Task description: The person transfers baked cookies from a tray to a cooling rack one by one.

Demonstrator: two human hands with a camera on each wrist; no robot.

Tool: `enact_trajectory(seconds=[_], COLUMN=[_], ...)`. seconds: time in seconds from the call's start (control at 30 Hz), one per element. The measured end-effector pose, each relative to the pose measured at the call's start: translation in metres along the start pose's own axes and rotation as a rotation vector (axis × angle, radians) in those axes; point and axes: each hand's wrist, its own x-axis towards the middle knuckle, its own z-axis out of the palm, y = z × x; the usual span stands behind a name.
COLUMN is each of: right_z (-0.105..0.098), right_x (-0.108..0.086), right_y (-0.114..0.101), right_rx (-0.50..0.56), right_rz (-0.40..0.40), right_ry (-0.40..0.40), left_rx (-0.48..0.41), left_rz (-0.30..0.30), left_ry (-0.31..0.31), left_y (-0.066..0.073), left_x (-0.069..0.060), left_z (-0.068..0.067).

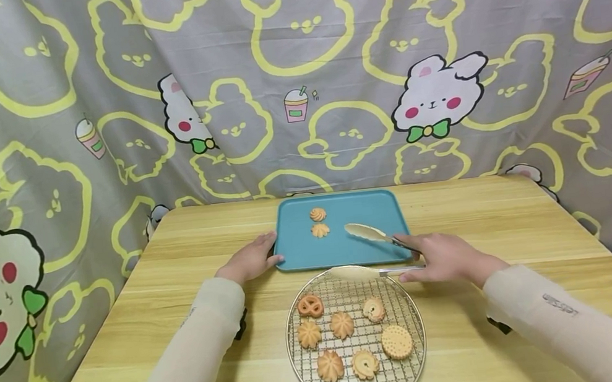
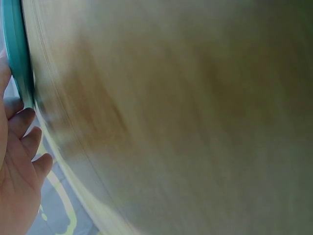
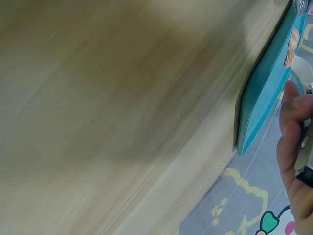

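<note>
My left hand (image 1: 249,258) holds the left edge of a blue rectangular tray (image 1: 363,203), its thumb over the rim. In the left wrist view the fingertips (image 2: 30,139) curve beside the tray's edge. A pair of tongs (image 1: 366,232) with cream tips is gripped in my right hand (image 1: 447,255). Their arms stand spread with nothing between them, one tip over the tray and the other over the far rim of a round wire rack (image 1: 345,299). On the tray lie a swirl cookie (image 1: 317,214) and a flower-shaped cookie (image 1: 319,230), one behind the other.
The rack bears a pretzel-shaped cookie (image 1: 310,306), a round dotted cookie (image 1: 396,342), a ring-shaped cookie (image 1: 365,364) and several others. Everything stands on a wooden table (image 1: 485,346). A patterned grey curtain (image 1: 324,46) hangs behind and beside it.
</note>
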Motion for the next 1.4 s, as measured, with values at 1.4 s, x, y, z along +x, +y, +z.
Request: enact_trajectory(seconds=[1.4], right_z=[0.010], right_x=[0.062], right_y=[-0.023], right_rx=[-0.039], right_rz=[0.069], right_ry=[-0.016], left_rx=[-0.023], left_rz=[0.003], left_ry=[0.001], left_y=[0.002], left_x=[-0.002], left_z=[-0.002])
